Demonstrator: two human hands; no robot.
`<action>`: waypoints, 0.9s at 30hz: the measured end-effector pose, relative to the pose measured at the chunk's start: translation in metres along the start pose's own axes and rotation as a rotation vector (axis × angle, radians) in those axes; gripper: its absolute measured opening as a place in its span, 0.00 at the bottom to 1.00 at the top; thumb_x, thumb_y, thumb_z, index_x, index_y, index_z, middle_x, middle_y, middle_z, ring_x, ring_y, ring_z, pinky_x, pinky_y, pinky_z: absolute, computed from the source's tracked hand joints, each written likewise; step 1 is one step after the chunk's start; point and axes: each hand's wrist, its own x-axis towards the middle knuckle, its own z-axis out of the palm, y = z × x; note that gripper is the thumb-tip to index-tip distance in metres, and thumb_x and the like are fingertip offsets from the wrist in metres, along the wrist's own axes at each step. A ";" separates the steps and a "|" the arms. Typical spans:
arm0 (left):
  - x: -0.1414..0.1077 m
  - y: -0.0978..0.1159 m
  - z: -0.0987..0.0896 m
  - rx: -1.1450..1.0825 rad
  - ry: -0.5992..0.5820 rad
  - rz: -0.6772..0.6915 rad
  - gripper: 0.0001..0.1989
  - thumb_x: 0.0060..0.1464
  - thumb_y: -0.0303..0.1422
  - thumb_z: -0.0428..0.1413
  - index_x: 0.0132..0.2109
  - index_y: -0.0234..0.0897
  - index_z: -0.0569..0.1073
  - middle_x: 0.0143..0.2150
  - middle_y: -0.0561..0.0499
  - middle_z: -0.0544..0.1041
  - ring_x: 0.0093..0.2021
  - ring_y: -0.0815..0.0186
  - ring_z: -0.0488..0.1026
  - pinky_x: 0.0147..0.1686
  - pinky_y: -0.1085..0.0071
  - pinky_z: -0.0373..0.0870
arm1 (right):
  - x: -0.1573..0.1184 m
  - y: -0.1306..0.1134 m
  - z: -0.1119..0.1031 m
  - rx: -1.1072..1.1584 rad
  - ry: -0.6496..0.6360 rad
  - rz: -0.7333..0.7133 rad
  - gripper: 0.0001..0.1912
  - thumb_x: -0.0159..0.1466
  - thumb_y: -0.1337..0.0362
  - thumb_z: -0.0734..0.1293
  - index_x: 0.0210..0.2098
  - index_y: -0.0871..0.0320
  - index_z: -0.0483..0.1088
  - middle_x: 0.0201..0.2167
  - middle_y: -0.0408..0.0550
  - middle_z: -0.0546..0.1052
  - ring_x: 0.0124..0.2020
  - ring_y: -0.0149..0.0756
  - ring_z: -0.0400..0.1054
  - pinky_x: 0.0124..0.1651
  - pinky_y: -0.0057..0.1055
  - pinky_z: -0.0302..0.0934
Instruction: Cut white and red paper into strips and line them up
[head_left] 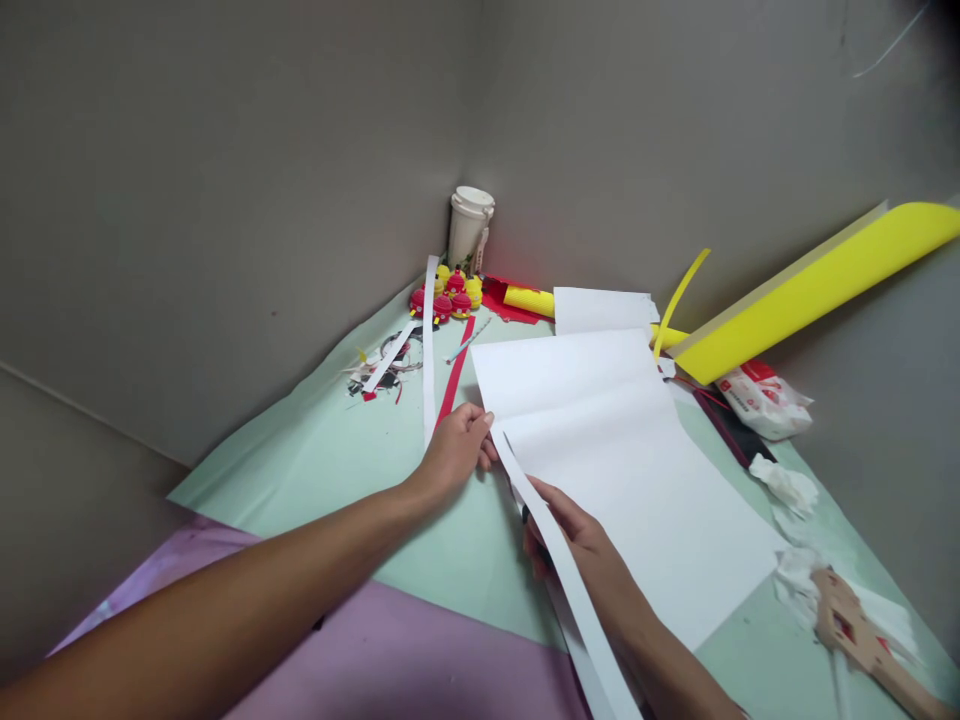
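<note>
A large white sheet of paper lies on the pale green surface. My left hand pinches its left edge between thumb and fingers. My right hand is closed around scissors; only a bit of black handle and a dark blade tip show, the rest being hidden by hand and paper. The blade tip sits in the paper, just right of my left fingertips. A narrow white paper strip, partly cut from the sheet, curls over my right hand toward the bottom of the view.
Further left lie a white strip, a red strip and scraps. Small red and yellow ornaments stand before a white cup. On the right are a curled yellow sheet, a tissue pack and a beige glue gun.
</note>
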 end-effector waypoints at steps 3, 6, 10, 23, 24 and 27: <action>0.003 -0.001 -0.001 -0.007 0.000 -0.009 0.10 0.64 0.34 0.48 0.34 0.37 0.64 0.20 0.55 0.71 0.17 0.72 0.66 0.21 0.76 0.62 | 0.001 -0.003 -0.001 0.000 -0.004 0.018 0.27 0.66 0.58 0.63 0.64 0.51 0.61 0.26 0.40 0.69 0.24 0.30 0.61 0.28 0.29 0.56; 0.005 -0.001 -0.001 -0.010 0.004 -0.007 0.09 0.64 0.33 0.48 0.33 0.36 0.64 0.20 0.55 0.71 0.17 0.72 0.66 0.20 0.76 0.62 | 0.003 -0.004 -0.002 0.001 -0.015 0.026 0.27 0.65 0.58 0.63 0.64 0.51 0.61 0.27 0.41 0.69 0.24 0.30 0.62 0.28 0.29 0.56; 0.004 -0.002 -0.002 -0.010 -0.009 0.006 0.09 0.63 0.34 0.49 0.33 0.37 0.64 0.20 0.55 0.72 0.17 0.72 0.66 0.20 0.77 0.62 | 0.007 -0.005 -0.002 0.037 -0.020 0.004 0.27 0.66 0.57 0.63 0.63 0.51 0.62 0.27 0.41 0.71 0.24 0.30 0.61 0.28 0.28 0.57; 0.005 -0.002 -0.002 -0.029 -0.016 -0.004 0.09 0.63 0.34 0.49 0.34 0.36 0.65 0.20 0.54 0.71 0.18 0.72 0.66 0.21 0.76 0.62 | 0.009 -0.004 0.000 0.096 -0.003 -0.014 0.25 0.65 0.58 0.65 0.61 0.50 0.66 0.26 0.40 0.68 0.24 0.29 0.58 0.27 0.26 0.55; 0.005 -0.002 -0.002 -0.029 -0.015 -0.006 0.09 0.63 0.34 0.49 0.34 0.36 0.64 0.20 0.54 0.71 0.18 0.72 0.66 0.21 0.76 0.62 | 0.009 -0.003 0.000 0.094 -0.005 -0.016 0.25 0.65 0.58 0.64 0.61 0.50 0.66 0.26 0.40 0.68 0.24 0.29 0.58 0.27 0.26 0.54; 0.004 -0.001 -0.002 -0.026 -0.014 -0.012 0.09 0.63 0.34 0.49 0.33 0.36 0.64 0.20 0.54 0.72 0.18 0.72 0.65 0.21 0.76 0.62 | 0.010 -0.003 -0.001 0.084 -0.009 -0.020 0.24 0.66 0.57 0.63 0.62 0.49 0.66 0.26 0.40 0.68 0.24 0.29 0.57 0.27 0.26 0.53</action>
